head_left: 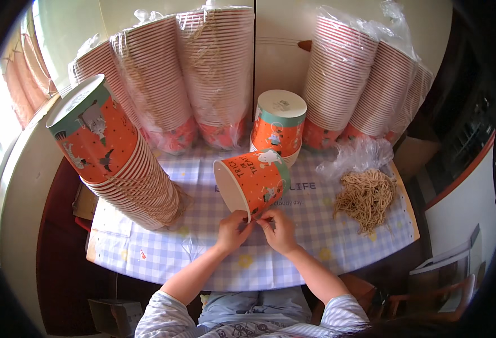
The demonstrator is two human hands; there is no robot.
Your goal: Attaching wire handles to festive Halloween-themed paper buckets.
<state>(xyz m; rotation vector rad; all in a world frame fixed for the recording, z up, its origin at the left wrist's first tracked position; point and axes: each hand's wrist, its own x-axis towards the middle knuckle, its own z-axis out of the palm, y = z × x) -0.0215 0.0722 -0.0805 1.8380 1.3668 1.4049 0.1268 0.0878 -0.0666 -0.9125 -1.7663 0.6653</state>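
An orange paper bucket [259, 177] with a green band and Halloween figures lies tipped on its side in front of me, its open mouth toward the left. My left hand [235, 231] is closed on the lower part of its rim, fingertips at the edge. Right beside it, my right hand [279, 231] pinches close to the same rim. What lies between its fingertips is too small to make out. Behind the tipped bucket stands a short stack of upside-down buckets [279, 121].
A tall leaning stack of buckets [129, 169], with tan cords along its side, is at the left. Several plastic-wrapped stacks [217, 73] line the back. A heap of tan cords [366, 200] and a clear plastic bag [360, 155] lie right on the checked tablecloth [327, 248].
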